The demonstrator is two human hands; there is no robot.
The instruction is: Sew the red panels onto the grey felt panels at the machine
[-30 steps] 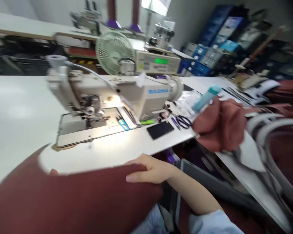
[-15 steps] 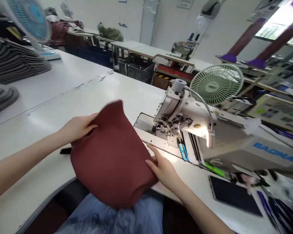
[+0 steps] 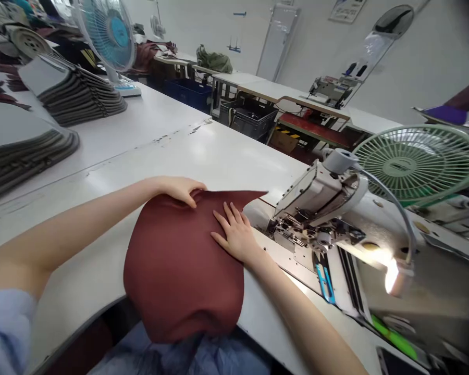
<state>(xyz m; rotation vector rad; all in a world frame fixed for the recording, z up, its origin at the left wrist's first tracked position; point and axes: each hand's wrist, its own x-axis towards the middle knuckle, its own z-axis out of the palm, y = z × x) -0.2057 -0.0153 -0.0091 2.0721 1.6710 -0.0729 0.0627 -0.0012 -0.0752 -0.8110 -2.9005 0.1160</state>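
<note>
Fabric (image 3: 180, 276) over table (image 3: 234, 161), sewing machine (image 3: 316, 190) right, stacked pieces (image 3: 84, 96) left

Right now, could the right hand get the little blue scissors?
Probably yes: the right hand lies on the red cloth, and nothing seems to block its way to the blue scissors.
</note>
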